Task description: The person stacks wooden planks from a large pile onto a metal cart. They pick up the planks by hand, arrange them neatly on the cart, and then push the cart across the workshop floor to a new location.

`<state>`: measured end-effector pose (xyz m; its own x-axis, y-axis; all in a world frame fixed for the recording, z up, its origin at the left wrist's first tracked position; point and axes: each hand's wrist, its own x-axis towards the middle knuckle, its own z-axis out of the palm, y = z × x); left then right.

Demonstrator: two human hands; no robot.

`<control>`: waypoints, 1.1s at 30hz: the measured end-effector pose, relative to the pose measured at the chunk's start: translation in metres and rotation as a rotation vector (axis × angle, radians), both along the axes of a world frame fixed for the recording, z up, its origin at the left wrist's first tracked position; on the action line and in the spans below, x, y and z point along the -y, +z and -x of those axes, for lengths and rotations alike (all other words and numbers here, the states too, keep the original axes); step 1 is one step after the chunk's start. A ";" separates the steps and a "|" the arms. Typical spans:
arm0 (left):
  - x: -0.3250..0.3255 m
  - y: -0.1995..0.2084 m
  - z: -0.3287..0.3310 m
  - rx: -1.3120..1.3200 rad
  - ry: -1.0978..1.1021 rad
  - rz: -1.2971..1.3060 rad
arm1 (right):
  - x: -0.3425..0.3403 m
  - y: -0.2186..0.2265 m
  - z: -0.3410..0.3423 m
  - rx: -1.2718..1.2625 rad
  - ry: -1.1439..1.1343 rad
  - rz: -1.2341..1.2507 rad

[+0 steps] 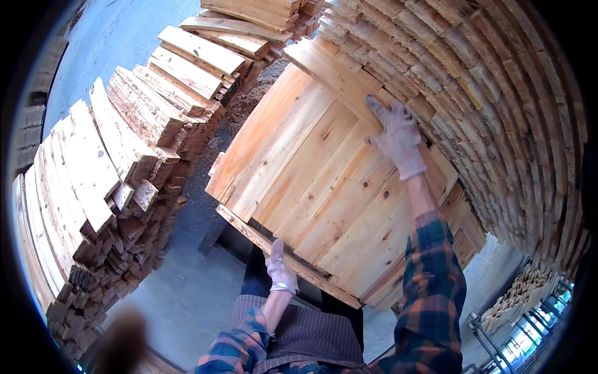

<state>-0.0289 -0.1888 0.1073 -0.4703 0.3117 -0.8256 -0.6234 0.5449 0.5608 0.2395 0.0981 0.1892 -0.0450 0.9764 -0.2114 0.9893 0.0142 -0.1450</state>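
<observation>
Several pale wooden boards (324, 181) lie side by side in front of me like a panel. My right hand (397, 136), in a whitish knit glove, rests on the far right part with its fingers spread. It touches a board (333, 78) laid crosswise along the far edge. At the near edge, my left hand (281, 269), gloved too, is closed on a narrow wooden slat (249, 233), with one digit pointing up over it. Its other fingers are mostly hidden. Dark gaps show between that slat and the panel boards.
A long stack of boards (81, 162) curves along the left. On the right, a tall wall of stacked timber (473, 81) stands close to the panel. Sawdust (252, 100) covers the floor between stack and panel. Metal railing (498, 349) shows at lower right.
</observation>
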 end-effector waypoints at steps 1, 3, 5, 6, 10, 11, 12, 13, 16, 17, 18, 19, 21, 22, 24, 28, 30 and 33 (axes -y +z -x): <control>-0.001 -0.001 -0.008 0.011 0.028 -0.037 | -0.014 -0.024 -0.011 0.021 -0.020 0.011; 0.006 -0.007 -0.001 -0.026 -0.024 -0.047 | -0.026 -0.047 -0.002 0.077 -0.010 -0.013; 0.022 -0.017 0.010 -0.034 -0.054 -0.061 | -0.028 -0.051 0.013 0.158 0.007 -0.073; 0.024 -0.012 0.014 -0.013 -0.089 -0.028 | -0.027 -0.049 0.016 0.192 0.003 -0.051; 0.010 0.045 0.019 0.229 -0.090 -0.113 | 0.019 -0.035 0.008 -0.091 -0.091 -0.084; 0.024 0.042 0.042 0.360 -0.015 -0.253 | 0.049 -0.026 0.024 -0.294 -0.114 -0.112; 0.018 0.060 0.041 0.364 -0.039 -0.304 | 0.089 -0.024 0.032 -0.604 -0.064 -0.010; 0.001 0.081 0.034 0.374 -0.063 -0.356 | 0.137 -0.024 0.041 -0.911 -0.016 0.088; -0.019 0.093 0.014 0.555 0.046 -0.317 | 0.229 0.044 0.100 -1.247 0.099 0.514; -0.031 0.107 0.001 0.570 -0.056 -0.427 | 0.245 0.050 0.106 -1.084 0.085 0.436; -0.033 0.096 0.001 0.564 -0.101 -0.400 | 0.255 0.052 0.112 -0.924 0.086 0.356; -0.028 0.087 0.003 0.555 -0.140 -0.372 | 0.265 0.053 0.116 -0.765 0.093 0.279; -0.030 0.089 0.005 0.194 -0.384 -0.390 | 0.265 0.046 0.125 -0.498 0.108 0.228; -0.030 0.091 0.008 0.003 -0.493 -0.390 | 0.257 0.046 0.131 -0.400 0.120 0.205; -0.031 0.102 0.011 0.053 -0.356 -0.481 | 0.245 0.016 0.148 -0.322 0.127 -0.047; 0.000 0.091 0.048 0.092 -0.545 -0.296 | 0.234 -0.030 0.161 -0.189 0.158 -0.016; 0.012 0.098 0.058 0.074 -0.640 -0.128 | 0.240 -0.016 0.157 -0.261 0.174 -0.009; 0.012 0.099 0.071 0.116 -0.664 -0.077 | 0.248 -0.002 0.155 -0.336 0.016 -0.010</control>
